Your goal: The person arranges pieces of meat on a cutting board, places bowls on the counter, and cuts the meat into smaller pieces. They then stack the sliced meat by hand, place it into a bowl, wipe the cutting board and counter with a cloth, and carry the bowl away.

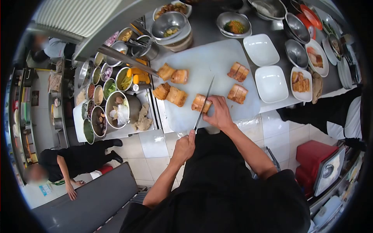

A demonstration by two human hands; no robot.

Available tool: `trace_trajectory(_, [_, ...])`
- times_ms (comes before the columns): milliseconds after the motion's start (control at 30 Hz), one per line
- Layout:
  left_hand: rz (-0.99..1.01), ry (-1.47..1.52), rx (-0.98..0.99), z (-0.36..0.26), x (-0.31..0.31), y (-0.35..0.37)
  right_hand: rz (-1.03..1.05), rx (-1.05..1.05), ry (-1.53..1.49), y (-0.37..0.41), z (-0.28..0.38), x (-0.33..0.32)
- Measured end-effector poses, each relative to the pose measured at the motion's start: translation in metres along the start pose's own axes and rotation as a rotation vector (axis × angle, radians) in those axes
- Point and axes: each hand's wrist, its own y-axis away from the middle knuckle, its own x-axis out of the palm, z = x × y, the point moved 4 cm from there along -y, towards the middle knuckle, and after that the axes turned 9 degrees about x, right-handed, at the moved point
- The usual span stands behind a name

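Observation:
My left hand [184, 148] is closed round the handle of a long knife [205, 100]. The blade points up and away over a browned piece of meat [198, 103] near the white cutting board's [210, 58] front edge. Bent fingers of my right hand [219, 113] hold that piece at its right side, close to the blade. Two sliced pieces, an upper one [237, 72] and a lower one [237, 93], lie at the board's right. On its left sit an upper pair of chunks [179, 76] and a lower pair [176, 96].
Square white dishes [271, 84] stand right of the board, near a plate of cut meat [301, 84]. Metal containers of ingredients [123, 108] crowd the left. Bowls [169, 25] line the back. One person [70, 161] is at the lower left; others are at the right and upper left.

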Motion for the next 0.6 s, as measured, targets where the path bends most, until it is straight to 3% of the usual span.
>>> trace_trajectory(100, [-0.048, 0.124, 0.001, 0.006, -0.01, 0.012, 0.03, 0.058, -0.026, -0.004, 0.011, -0.002])
trace_trajectory(200, [-0.138, 0.242, -0.062, 0.016, -0.026, 0.033, -0.011, -0.058, 0.181, -0.016, 0.03, 0.004])
trace_trajectory(367, [-0.248, 0.446, -0.208, 0.039, -0.048, 0.061, 0.279, -0.209, 0.301, -0.033, 0.018, 0.035])
trace_trajectory(600, [-0.301, 0.537, -0.308, 0.069, -0.042, 0.101, 0.384, -0.274, 0.525, -0.03, 0.03, -0.03])
